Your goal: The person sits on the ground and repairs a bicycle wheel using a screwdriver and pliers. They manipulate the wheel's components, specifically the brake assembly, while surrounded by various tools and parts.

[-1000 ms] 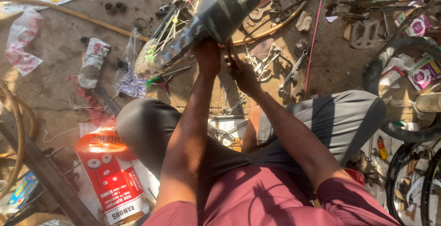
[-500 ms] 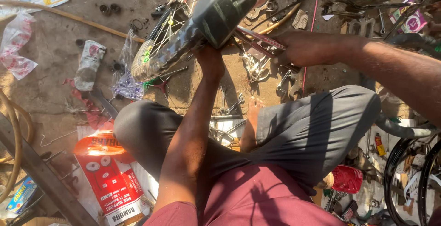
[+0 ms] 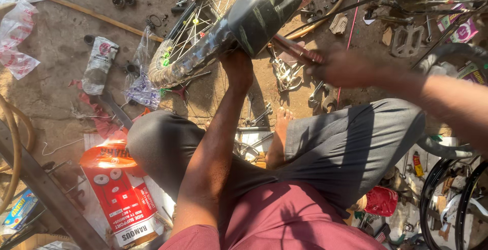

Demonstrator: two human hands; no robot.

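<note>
Bicycle wheel (image 3: 203, 41) under left hand (image 3: 238, 69), tools close around

One head-worn camera looks steeply down from close above the seated person's lap, facing forward past the left grip (image 3: 237, 69) toward the littered ground (image 3: 56, 97) beyond it.

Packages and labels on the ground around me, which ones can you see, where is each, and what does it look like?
Flat carton: lower left beside the left knee, orange, red and white.
Crumpled pouch: left of the wheel, white and grey with a red mark.
Clear bag: far left, red print.
Small box: bottom left corner, blue and yellow.
Pink box: top right, partly hidden.
Small bottle: right, yellow label.
</note>
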